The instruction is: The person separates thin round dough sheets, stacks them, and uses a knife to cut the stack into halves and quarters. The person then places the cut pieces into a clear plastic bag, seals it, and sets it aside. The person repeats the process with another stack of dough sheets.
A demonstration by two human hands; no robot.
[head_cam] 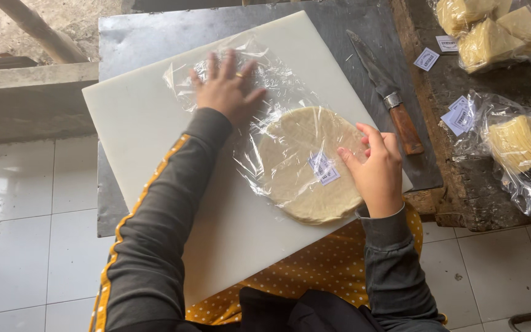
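Nearest you, your polka-dot yellow apron [314, 270] shows below the edge of the white cutting board [149, 117], which lies across the dark metal tabletop [155, 31]. On the board, the stack of round flatbreads [302, 166] sits toward your right side, already most of the way inside the clear plastic bag [259, 92], with a small paper label [324, 169] lying on top of the stack under the film. Judging from this, the bagging looks well along: the breads and label are in, but the bag's far end lies loose and crinkled, so closing it seems to be what is left. Your right hand [376, 169] is curled at the stack's right edge, fingers bent and pinching the plastic against the rim of the breads. Your left arm reaches farther across the board, and your left hand [228, 92] lies flat, fingers spread wide, palm pressing the empty part of the bag down onto the board; it grips nothing. Beyond your right hand, a knife with a wooden handle [385, 92] rests on the tabletop, and farther right several filled bags of folded flatbreads [520, 144] and loose labels [459, 117] lie on a rough wooden bench [462, 197].
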